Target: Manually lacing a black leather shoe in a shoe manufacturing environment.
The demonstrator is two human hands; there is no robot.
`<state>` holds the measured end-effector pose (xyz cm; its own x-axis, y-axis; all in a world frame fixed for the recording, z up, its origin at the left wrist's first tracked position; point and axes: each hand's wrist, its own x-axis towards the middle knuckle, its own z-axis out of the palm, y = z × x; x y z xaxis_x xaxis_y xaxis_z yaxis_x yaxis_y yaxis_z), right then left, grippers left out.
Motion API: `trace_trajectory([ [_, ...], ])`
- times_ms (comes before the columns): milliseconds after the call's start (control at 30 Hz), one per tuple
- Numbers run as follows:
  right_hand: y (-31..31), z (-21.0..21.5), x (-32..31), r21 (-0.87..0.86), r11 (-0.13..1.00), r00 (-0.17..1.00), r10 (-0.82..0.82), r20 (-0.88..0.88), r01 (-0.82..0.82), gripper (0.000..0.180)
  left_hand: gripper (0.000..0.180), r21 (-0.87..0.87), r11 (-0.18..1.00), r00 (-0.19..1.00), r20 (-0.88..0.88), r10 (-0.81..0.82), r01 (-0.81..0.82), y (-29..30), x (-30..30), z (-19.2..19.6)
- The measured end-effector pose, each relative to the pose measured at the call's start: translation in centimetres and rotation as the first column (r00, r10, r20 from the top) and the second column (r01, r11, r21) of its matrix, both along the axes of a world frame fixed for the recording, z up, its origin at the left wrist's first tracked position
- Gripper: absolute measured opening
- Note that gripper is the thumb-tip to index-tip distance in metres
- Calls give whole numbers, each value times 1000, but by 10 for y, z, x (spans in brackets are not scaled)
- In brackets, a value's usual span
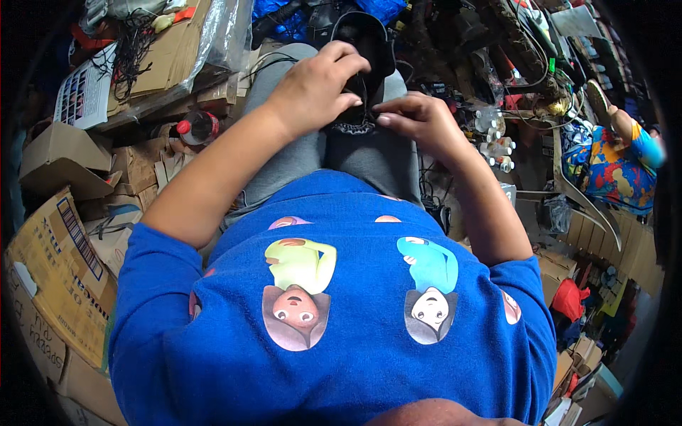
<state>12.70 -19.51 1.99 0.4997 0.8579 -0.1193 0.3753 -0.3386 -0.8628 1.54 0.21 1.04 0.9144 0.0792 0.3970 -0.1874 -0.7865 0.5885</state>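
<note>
Across my grey-trousered thighs lies a black shoe-like item (383, 53), its rounded rim facing away from me. A black-and-white patterned edge (353, 128) shows at its near end. Over its left side is my left hand (323, 85), fingers bent and thumb standing apart from them; I see nothing held between them. At the right side my right hand (419, 121) pinches thumb and forefinger together near the item. What that pinch holds is too small to make out. A thin dark strand (367, 106) seems to run between the hands.
On the left are a red-capped bottle (195, 129), an open cardboard box (67, 160) and a yellow carton (60, 263). Several small clear bottles (495, 145) stand to the right, by a curved blade-like piece (568, 188). Farther right is another person in colourful clothing (618, 170).
</note>
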Motion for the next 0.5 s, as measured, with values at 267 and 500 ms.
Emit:
trace_trajectory([
  [267, -82, 28, 44, 443, 834, 371, 317, -873, 328, 60, 19, -85, 996, 822, -564, -75, 32, 52, -67, 32],
  [500, -63, 23, 29, -400, 916, 977, -96, -188, 13, 46, 17, 14, 995, 971, -219, -92, 98, 38, -31, 23],
])
